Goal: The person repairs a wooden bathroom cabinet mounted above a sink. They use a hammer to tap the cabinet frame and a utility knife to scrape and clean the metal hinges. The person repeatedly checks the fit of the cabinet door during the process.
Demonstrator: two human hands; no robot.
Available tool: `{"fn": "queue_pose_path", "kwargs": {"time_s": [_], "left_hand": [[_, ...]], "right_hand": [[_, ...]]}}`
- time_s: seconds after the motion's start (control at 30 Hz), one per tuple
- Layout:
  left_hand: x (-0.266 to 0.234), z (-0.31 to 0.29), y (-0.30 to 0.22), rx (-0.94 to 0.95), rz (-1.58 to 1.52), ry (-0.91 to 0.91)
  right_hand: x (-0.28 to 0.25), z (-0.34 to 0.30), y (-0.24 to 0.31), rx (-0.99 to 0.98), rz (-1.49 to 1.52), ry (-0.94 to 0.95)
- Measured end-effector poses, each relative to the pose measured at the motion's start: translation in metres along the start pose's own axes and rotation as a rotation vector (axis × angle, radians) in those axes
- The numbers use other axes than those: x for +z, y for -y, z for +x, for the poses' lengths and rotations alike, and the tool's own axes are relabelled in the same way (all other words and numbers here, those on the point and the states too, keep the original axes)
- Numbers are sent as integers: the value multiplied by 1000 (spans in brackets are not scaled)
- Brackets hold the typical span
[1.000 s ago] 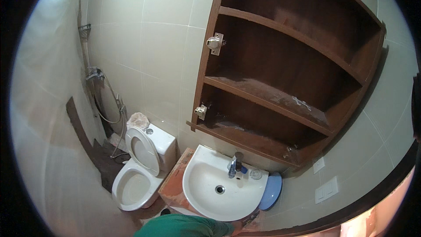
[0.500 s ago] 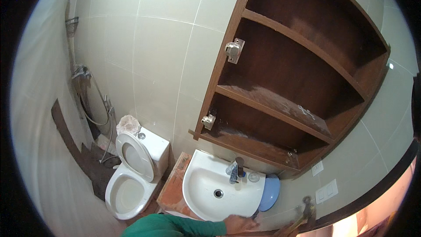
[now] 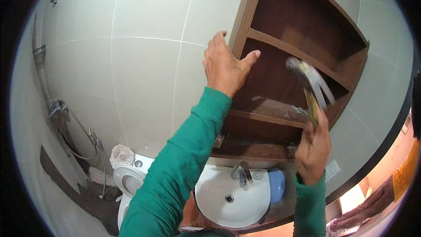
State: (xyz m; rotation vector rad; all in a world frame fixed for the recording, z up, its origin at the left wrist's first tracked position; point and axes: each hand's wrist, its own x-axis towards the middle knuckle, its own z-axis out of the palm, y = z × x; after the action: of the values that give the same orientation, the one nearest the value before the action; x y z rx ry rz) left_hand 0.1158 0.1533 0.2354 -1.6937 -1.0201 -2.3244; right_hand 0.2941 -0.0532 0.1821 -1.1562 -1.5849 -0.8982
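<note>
Brown wood makes up the open-shelved cabinet. By its left edge, the left grip is spread, thumb apart from the fingers; whether it touches the wood I cannot tell. The right grip is closed around the handle of a blurred hammer, raised before the middle compartment, toward the cabinet's right edge.
</note>
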Motion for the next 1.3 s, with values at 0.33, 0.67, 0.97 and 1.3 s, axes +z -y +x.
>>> {"fn": "queue_pose_path", "kwargs": {"time_s": [0.33,0.67,0.97,1.3], "left_hand": [[-2,18,-4,-49,-60,159],[1,22,2,65,-25,150],[-5,26,6,77,-60,220],[-8,26,4,64,-34,253]], "right_hand": [[60,61,29,-26,-126,14],[75,65,25,-163,-100,-141],[76,64,33,-51,-143,-70],[79,63,30,-98,-107,-112]]}}
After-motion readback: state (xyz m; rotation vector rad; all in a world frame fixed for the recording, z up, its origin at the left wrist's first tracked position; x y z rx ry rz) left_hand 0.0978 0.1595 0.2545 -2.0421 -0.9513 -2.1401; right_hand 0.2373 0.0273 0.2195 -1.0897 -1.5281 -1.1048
